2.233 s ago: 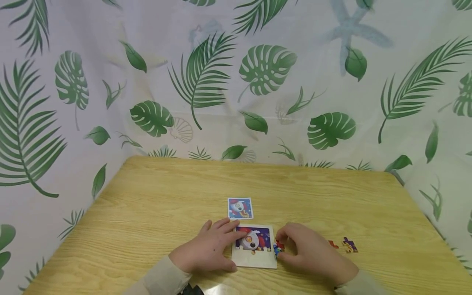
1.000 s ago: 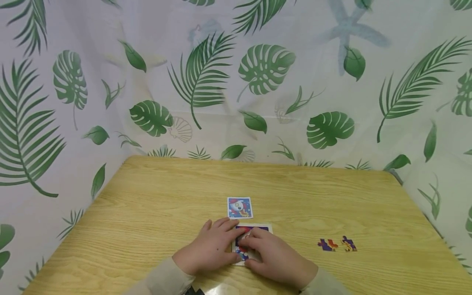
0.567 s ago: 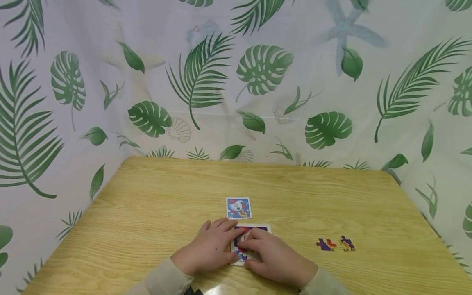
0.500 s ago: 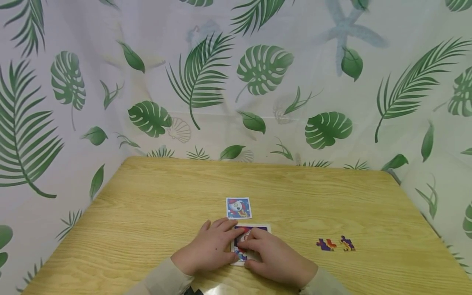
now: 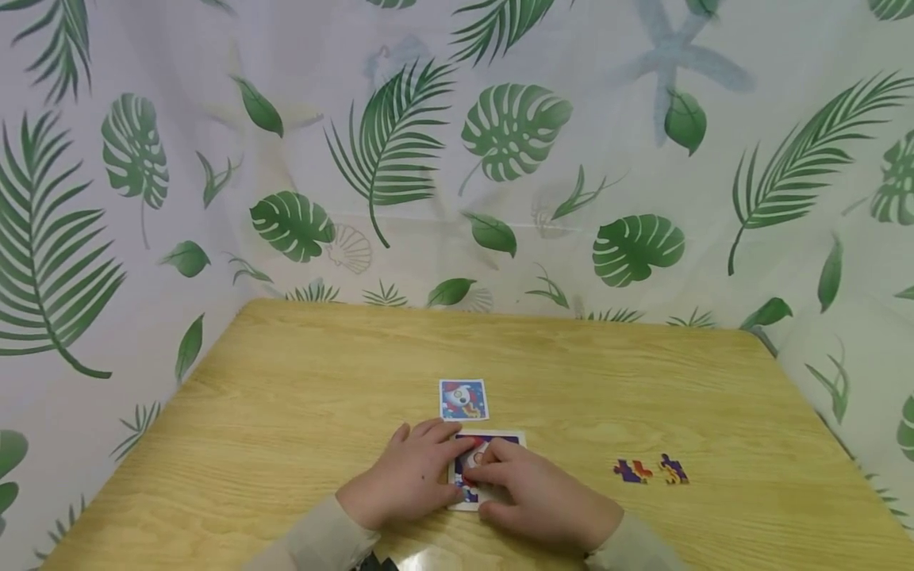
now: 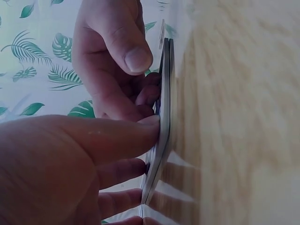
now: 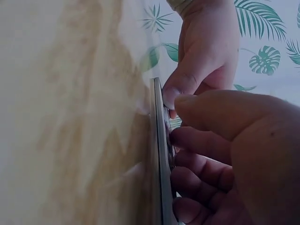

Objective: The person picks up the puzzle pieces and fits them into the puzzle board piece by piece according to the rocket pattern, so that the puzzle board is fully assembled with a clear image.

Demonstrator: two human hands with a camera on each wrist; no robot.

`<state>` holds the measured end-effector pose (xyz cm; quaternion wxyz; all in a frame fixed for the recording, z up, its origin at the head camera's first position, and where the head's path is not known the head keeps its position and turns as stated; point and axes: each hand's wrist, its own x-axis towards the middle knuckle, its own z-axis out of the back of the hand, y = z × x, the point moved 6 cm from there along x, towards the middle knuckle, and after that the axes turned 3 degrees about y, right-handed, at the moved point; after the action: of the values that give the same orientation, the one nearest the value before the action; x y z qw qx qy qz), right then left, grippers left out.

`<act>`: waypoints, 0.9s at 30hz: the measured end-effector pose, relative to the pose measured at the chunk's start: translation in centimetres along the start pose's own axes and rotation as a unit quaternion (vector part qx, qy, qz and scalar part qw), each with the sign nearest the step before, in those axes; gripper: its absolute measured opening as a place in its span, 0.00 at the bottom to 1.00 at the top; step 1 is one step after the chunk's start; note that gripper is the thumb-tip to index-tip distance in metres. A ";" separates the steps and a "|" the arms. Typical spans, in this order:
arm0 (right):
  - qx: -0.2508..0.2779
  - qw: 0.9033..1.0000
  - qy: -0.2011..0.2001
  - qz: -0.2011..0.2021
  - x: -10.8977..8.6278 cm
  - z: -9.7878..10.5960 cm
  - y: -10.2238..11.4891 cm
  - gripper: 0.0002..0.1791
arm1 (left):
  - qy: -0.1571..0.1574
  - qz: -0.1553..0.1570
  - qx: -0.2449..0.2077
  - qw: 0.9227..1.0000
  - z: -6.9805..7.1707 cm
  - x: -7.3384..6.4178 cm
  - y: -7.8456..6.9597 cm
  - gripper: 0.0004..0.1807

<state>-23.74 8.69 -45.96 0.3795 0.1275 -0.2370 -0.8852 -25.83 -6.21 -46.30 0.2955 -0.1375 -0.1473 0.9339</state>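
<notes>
My left hand (image 5: pixel 408 477) rests on the left side of a small square jigsaw board (image 5: pixel 521 438), fingers spread, thumb and index touching its face. The board shows a rocket picture in purple, red and white. My right hand (image 5: pixel 539 493) bends over the board, its fingertips on a blue-and-purple puzzle piece (image 5: pixel 469 496) at the lower left. Most of that piece is hidden by the fingers. In the right wrist view, curled right fingers (image 7: pixel 187 180) touch the face of the board (image 7: pixel 159 154). The left wrist view shows the left thumb (image 6: pixel 126 136) against the board's edge.
Behind the board lies a picture card (image 5: pixel 462 399) with the same rocket. Loose puzzle pieces (image 5: pixel 631 471) lie to the right, one purple-and-orange piece (image 5: pixel 673 469) a little apart. A leaf-print curtain (image 5: pixel 514 159) stands behind the wooden table (image 5: pixel 343 357).
My right hand has carried a puzzle piece from the board's right side to its lower left and has stayed there with small shifts. The left hand has kept its place.
</notes>
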 end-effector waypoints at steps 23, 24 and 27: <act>-0.043 0.991 -0.082 -0.098 -4.5 5.1 -4.9 0.13 | 0.001 -0.009 0.010 1.000 -0.2 0.1 0.1 0.38; -0.049 0.989 -0.091 -0.107 -5.3 5.6 -5.6 0.13 | 0.001 -0.010 0.010 1.000 -0.2 0.1 0.1 0.39; -0.061 0.984 -0.109 -0.127 -7.7 6.6 -7.5 0.14 | 0.001 -0.010 0.008 1.000 -0.3 -0.1 0.2 0.39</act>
<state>-25.74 20.99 -43.78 0.2433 0.0359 -0.2040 -0.9476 -25.77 -6.33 -46.62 0.3057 -0.1351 -0.1412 0.9319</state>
